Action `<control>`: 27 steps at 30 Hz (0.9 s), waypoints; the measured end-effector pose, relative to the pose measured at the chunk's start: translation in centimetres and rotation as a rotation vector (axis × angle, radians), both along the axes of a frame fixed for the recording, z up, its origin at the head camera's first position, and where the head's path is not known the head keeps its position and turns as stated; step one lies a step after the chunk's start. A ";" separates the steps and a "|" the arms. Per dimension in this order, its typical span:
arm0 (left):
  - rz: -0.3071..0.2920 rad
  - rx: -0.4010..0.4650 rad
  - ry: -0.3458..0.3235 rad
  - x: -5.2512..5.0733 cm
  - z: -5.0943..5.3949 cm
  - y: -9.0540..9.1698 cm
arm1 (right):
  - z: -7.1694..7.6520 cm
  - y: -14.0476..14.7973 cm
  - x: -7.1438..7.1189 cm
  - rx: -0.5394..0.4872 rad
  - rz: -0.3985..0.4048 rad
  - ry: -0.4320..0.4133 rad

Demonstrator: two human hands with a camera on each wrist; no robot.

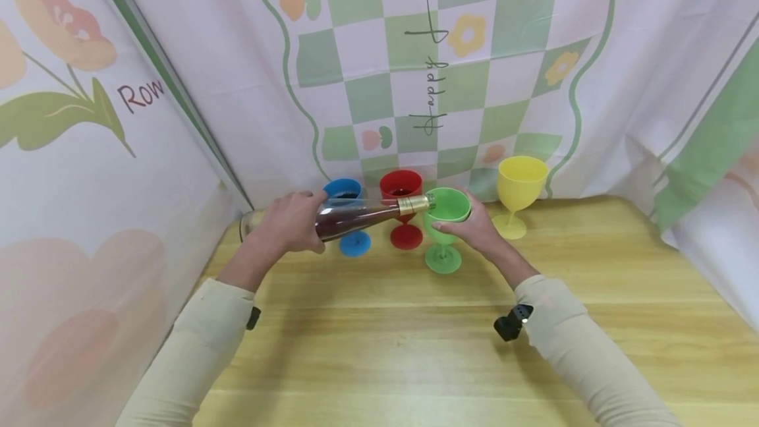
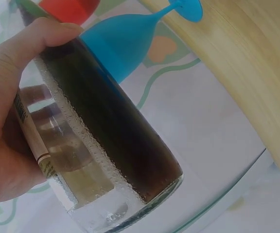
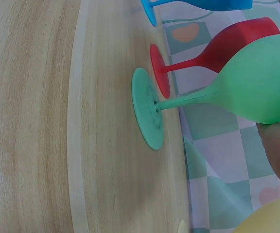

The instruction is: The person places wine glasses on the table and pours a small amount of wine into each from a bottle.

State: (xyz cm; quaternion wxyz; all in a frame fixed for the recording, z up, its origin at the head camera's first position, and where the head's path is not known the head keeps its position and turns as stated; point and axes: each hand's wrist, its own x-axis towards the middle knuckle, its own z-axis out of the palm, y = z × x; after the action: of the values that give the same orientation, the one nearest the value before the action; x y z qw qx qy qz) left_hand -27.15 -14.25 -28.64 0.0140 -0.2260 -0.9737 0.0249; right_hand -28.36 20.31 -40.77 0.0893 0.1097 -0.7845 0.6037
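Note:
My left hand (image 1: 288, 223) grips a clear glass bottle (image 1: 358, 217) of dark liquid, tipped nearly level. Its gold-wrapped neck points right, with the mouth at the rim of a green goblet (image 1: 441, 229). In the left wrist view, the dark liquid lies along one side of the bottle (image 2: 115, 126), and the fingers show through the glass. My right hand (image 1: 476, 224) holds the green goblet's bowl from the right, thumb on the near side. In the right wrist view, the green goblet (image 3: 256, 80) has its foot at the tabletop. Whether liquid is flowing cannot be seen.
Behind the bottle stand a blue goblet (image 1: 354, 244) and a red goblet (image 1: 406, 236), both with dark liquid inside. A yellow goblet (image 1: 522, 183) stands right of my right hand. A patterned curtain (image 1: 415, 97) hangs behind the wooden table (image 1: 379, 348).

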 end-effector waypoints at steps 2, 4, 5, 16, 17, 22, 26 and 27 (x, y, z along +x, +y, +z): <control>0.001 0.002 -0.001 0.0 0.0 0.0 | 0.0 0.0 0.0 0.000 0.002 0.004; 0.004 0.000 -0.003 0.0 0.0 0.0 | 0.0 0.0 0.1 -0.006 0.003 0.006; 0.005 -0.001 -0.006 0.1 0.0 0.0 | 0.0 0.0 0.1 -0.004 0.002 0.006; 0.012 0.001 -0.021 0.1 0.0 0.1 | 0.1 0.0 0.3 -0.009 0.002 -0.001; 0.012 0.001 -0.020 0.1 0.0 0.1 | 0.1 0.0 0.3 -0.009 0.003 0.000; 0.006 -0.001 -0.017 0.0 0.0 0.0 | 0.1 -0.1 0.3 -0.007 0.004 0.003; 0.003 -0.001 -0.012 0.0 0.1 0.0 | 0.1 -0.1 0.1 -0.001 0.004 0.006; 0.004 -0.001 -0.011 0.1 0.1 0.0 | 0.0 0.0 0.1 -0.002 0.005 0.005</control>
State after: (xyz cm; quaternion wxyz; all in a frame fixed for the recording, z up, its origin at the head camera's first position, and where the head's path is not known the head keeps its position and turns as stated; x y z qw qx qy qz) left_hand -27.05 -14.22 -28.53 0.0084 -0.2241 -0.9742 0.0239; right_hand -28.30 20.27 -40.73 0.0899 0.1129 -0.7836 0.6043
